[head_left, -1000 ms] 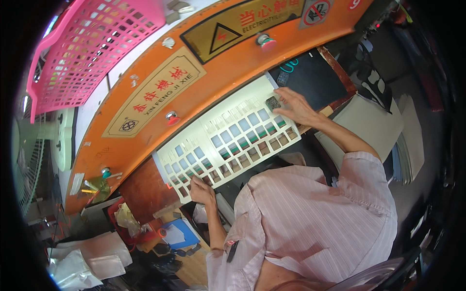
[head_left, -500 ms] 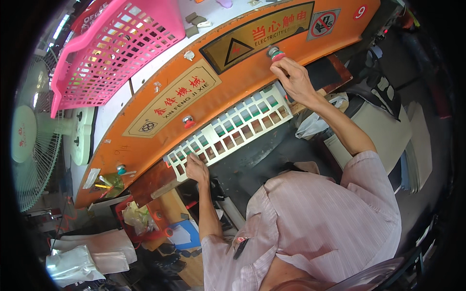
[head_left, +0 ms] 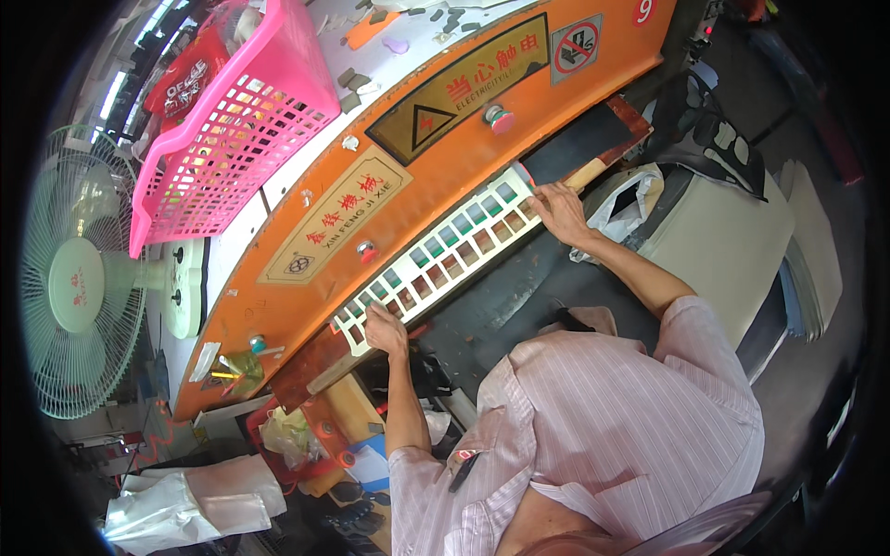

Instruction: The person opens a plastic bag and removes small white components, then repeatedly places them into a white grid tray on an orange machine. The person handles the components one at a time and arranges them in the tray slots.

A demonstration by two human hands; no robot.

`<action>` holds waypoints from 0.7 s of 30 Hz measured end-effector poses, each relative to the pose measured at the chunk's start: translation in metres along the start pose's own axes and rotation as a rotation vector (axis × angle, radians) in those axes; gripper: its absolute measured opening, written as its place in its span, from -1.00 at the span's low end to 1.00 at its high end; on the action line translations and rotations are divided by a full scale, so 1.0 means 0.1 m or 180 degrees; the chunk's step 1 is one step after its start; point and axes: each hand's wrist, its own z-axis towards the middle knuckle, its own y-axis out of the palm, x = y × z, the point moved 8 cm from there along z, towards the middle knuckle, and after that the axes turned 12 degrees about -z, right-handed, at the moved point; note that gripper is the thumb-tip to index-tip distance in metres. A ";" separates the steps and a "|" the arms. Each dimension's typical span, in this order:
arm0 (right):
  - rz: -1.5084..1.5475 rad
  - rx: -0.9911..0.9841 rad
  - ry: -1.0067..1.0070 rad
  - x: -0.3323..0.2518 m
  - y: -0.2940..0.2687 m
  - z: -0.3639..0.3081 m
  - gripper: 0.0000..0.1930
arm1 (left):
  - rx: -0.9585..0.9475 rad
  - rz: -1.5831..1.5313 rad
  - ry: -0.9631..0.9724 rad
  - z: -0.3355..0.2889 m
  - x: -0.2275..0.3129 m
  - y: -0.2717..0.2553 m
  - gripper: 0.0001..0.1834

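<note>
Both ends of the pale slotted frame (head_left: 408,276) are held along the orange machine panel's (head_left: 436,199) lower edge: the left hand (head_left: 385,330) pinches one, while the right hand (head_left: 560,211), gone from the panel's upper red button (head_left: 499,119), curls round the other (two-handed handling apparently resumes).

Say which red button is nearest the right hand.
The upper red push button, by the gold warning plate; the other sits nearer the left hand.

The slotted frame (head_left: 405,276) was coloured cream-white, the machine front (head_left: 445,188) orange. The pinkish shirt (head_left: 616,417) was patterned with pale stripes
</note>
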 end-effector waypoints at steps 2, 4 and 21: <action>-0.0086 0.0021 -0.0119 -0.01 0.03 -0.02 -0.69 | -0.0043 0.0060 -0.0086 -0.02 -0.03 0.00 -0.50; -0.0184 0.0048 -0.0275 -0.05 0.01 -0.04 -0.71 | -0.0077 0.0043 -0.0061 -0.03 -0.03 0.01 -0.49; 0.0152 -0.1745 -0.0888 -0.42 0.69 1.19 -0.47 | -0.0544 0.0186 -0.0428 -0.17 -0.17 0.03 -0.58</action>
